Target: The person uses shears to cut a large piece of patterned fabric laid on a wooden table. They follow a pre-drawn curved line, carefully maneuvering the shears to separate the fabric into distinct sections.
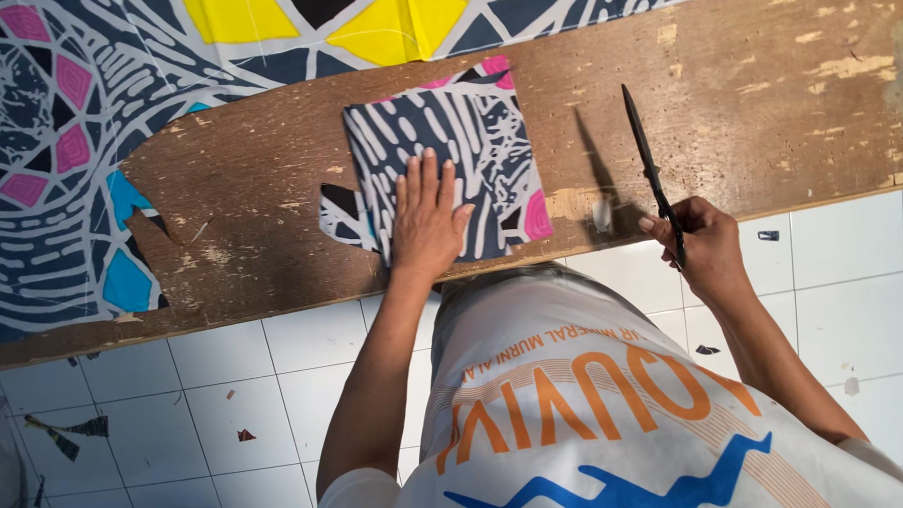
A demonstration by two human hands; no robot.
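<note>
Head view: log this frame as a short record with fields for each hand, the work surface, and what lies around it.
left hand: left hand pressed flat on folded cloth
right hand: right hand grips scissors, blades shut, pointing away, above the board
surface: worn wooden board
cloth: black-and-white pattern with pink patches, lying on the board
beyond board: large patterned fabric
floor: white tiles with small scraps

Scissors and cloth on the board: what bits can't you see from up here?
Head view:
- scissors: handles hidden inside the right hand; blades seen edge-on, so open or closed is unclear.
- folded cloth piece: the middle lies under the left hand.
- wooden board: cut off by the right edge.
- big patterned cloth: runs past the top and left edges.
</note>
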